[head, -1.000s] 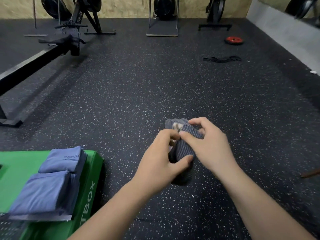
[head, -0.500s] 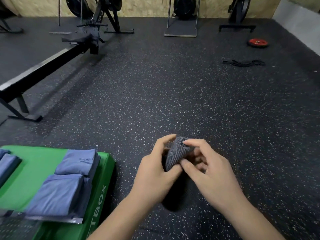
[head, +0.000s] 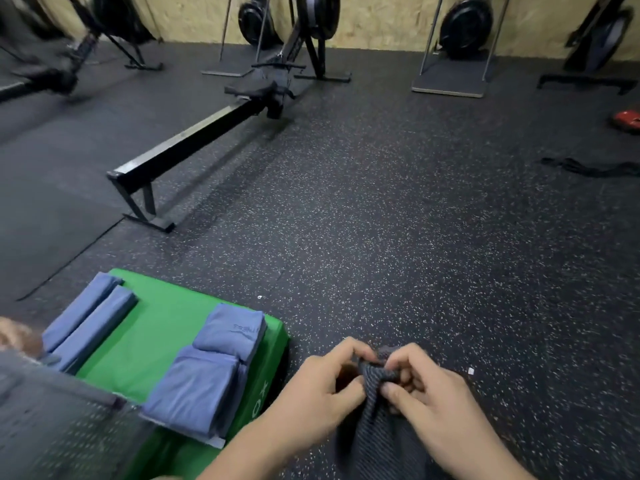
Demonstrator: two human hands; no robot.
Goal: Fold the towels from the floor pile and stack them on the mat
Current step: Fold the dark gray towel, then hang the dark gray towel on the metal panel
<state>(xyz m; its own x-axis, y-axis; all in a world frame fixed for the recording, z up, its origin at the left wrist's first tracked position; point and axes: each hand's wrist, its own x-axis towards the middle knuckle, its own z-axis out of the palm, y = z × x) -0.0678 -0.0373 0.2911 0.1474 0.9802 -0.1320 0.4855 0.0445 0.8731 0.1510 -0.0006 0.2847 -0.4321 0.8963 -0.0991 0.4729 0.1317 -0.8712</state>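
A dark grey ribbed towel (head: 377, 441) hangs between my two hands over the speckled floor. My left hand (head: 318, 396) pinches its top edge from the left, and my right hand (head: 422, 393) pinches the same edge from the right, fingers curled into the cloth. To the left lies the green mat (head: 162, 323). On it sit folded blue towels: one pair at its near right corner (head: 207, 375) and two rolled ones at its far left (head: 90, 317).
A black rowing machine rail (head: 194, 140) runs across the floor behind the mat. More gym machines (head: 460, 36) stand along the wooden back wall. A red weight plate (head: 628, 119) and a black strap (head: 588, 168) lie at the right. A dark mesh fabric (head: 62, 431) fills the lower left corner.
The view has swung left and down, so the mat shows more fully. My hands with the grey towel have dropped lower, and the towel now hangs down longer between them.
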